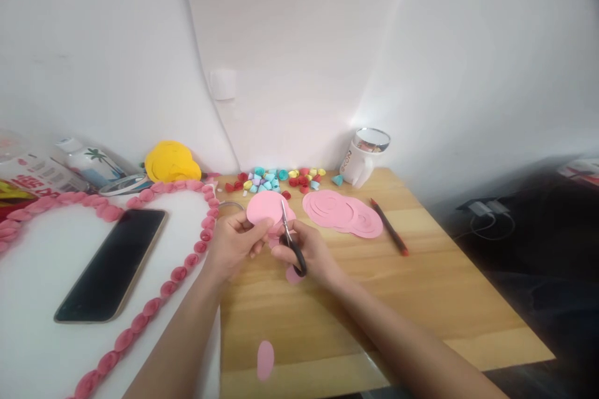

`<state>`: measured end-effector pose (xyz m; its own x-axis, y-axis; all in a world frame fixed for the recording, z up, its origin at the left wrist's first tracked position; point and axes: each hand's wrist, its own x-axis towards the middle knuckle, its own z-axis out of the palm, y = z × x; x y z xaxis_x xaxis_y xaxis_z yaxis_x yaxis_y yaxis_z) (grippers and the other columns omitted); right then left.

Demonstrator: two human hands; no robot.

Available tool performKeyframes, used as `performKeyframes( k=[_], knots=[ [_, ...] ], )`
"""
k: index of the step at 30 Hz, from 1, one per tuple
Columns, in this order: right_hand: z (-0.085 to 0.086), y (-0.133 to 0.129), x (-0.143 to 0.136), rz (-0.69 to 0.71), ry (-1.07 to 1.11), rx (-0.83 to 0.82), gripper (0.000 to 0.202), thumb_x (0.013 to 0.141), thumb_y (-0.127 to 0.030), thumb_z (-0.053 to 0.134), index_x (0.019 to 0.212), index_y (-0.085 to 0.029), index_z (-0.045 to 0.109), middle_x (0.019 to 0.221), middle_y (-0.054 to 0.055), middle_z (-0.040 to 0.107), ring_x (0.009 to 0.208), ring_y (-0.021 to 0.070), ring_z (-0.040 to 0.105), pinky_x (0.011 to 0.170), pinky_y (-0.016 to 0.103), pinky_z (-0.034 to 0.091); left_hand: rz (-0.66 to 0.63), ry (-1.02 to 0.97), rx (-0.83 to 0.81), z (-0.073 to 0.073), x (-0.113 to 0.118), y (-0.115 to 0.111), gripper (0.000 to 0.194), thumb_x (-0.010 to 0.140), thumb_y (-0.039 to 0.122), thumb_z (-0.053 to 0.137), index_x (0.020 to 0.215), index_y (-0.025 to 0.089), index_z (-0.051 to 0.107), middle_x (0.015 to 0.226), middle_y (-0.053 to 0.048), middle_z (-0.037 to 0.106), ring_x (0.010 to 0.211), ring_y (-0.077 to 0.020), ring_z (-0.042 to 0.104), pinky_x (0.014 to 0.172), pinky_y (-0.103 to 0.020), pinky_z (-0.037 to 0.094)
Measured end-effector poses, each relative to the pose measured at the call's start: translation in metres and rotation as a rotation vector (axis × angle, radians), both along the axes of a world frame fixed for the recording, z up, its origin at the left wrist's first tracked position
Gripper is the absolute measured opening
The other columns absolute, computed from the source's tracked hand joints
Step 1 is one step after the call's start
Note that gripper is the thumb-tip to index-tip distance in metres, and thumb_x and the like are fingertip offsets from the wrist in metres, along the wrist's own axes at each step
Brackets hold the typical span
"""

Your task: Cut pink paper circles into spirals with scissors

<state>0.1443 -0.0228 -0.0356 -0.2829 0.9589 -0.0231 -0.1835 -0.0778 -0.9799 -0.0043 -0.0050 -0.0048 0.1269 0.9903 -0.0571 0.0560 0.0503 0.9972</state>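
Observation:
Between thumb and fingers, my left hand (236,240) pinches a round pink paper disc (266,207). My right hand (306,249) is closed round black-handled scissors (297,257), whose blades point up at the disc's right edge. Under the hands, more pink paper shows in part on the wooden table (402,305). To the right of the scissors lie overlapping pink paper discs with spiral lines (344,213). One small pink oval piece (265,360) rests near the front edge.
At left, a white board (32,305) edged with pink paper rosettes bears a black phone (112,265). Small coloured paper rolls (266,179), yellow paper (172,162) and a white mug (358,159) stand along the wall. A dark pen (389,227) lies right of the discs.

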Motion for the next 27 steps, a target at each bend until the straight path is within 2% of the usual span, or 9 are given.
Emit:
performKeyframes(
  k=[10,14,19,27],
  knots=[
    [-0.0033,0.0000,-0.0011,-0.005,-0.005,-0.017,0.045,0.055,-0.044,0.076,0.077,-0.017,0.048,0.059,-0.004,0.050,0.045,0.0072,0.042,0.041,0.020,0.032,-0.006,-0.089,-0.022,0.0047,0.0039,-0.0002,0.017,0.072,0.029,0.063,0.066,0.015,0.055,0.047,0.004,0.053,0.034,-0.0052,0.042,0.035,-0.018,0.031],
    [-0.0039,-0.0017,-0.0032,-0.001,-0.003,-0.013,0.045,0.055,-0.045,0.076,0.078,-0.017,0.048,0.061,-0.004,0.050,0.046,0.0071,0.042,0.041,0.019,0.031,-0.013,-0.071,-0.044,0.0040,0.0064,-0.0014,0.023,0.070,0.032,0.064,0.060,0.014,0.056,0.047,0.002,0.055,0.035,-0.0054,0.043,0.034,-0.018,0.030],
    [-0.0063,-0.0026,-0.0037,0.032,-0.023,0.018,0.046,0.057,-0.046,0.075,0.082,-0.018,0.048,0.062,-0.004,0.050,0.047,0.0075,0.041,0.041,0.020,0.032,0.032,0.013,-0.043,0.0025,0.0084,-0.0031,0.028,0.070,0.031,0.064,0.050,0.013,0.054,0.041,0.003,0.049,0.034,-0.0045,0.040,0.035,-0.018,0.028],
    [-0.0001,-0.0012,-0.0034,0.043,0.048,0.063,0.049,0.055,-0.046,0.076,0.081,-0.019,0.046,0.069,-0.001,0.054,0.059,0.0122,0.051,0.057,0.026,0.042,-0.010,0.047,-0.054,0.0035,0.0060,-0.0035,0.024,0.067,0.031,0.065,0.052,0.014,0.056,0.043,0.002,0.053,0.035,-0.0055,0.042,0.034,-0.017,0.030]
  ],
)
